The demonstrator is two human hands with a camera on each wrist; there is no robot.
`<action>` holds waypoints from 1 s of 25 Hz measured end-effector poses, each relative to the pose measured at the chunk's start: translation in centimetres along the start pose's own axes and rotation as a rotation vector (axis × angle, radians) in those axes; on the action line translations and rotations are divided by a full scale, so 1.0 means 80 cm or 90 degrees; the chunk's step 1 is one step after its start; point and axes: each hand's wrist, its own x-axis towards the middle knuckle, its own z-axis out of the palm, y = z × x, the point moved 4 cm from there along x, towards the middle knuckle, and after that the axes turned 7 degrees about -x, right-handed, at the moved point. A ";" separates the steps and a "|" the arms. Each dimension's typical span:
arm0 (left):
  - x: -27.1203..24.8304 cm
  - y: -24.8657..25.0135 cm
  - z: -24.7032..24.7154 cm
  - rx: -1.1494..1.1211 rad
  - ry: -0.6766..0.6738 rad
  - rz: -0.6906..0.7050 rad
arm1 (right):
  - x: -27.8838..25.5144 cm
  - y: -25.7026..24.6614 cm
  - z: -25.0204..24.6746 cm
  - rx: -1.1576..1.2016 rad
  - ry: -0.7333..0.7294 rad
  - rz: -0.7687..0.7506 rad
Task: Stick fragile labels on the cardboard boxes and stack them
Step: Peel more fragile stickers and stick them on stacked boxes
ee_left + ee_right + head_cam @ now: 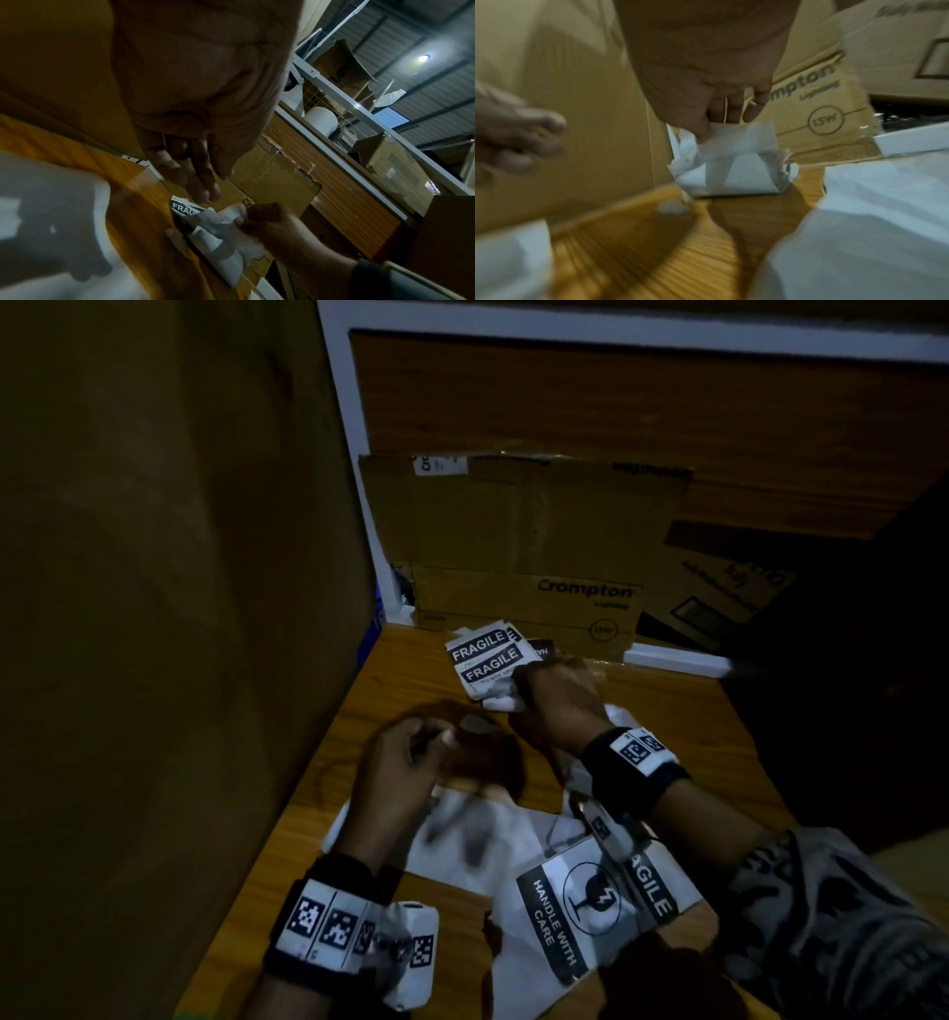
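The crumpled white paper bundle of black-and-white FRAGILE labels (488,660) lies on the orange-brown wooden table (411,680), and the right hand (557,706) pinches its white edge with curled fingers (731,105). The left hand (398,767) hangs nearby with loose fingers (203,182), holding nothing. Just past the right fingers stands a brown cardboard box (529,603) that says "Crompton" and "13W". Near the wrists lies a big white label sheet (590,906) saying "HANDLE WITH CARE". The room is dim.
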 end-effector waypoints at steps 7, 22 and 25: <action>0.032 0.005 0.018 -0.110 -0.011 -0.134 | -0.077 0.011 -0.037 0.200 0.287 -0.078; -0.030 0.118 0.049 -0.300 -0.054 0.005 | -0.234 0.031 -0.133 0.418 0.360 0.074; -0.059 0.147 0.069 -0.285 -0.131 0.057 | -0.235 0.043 -0.152 0.613 0.329 0.149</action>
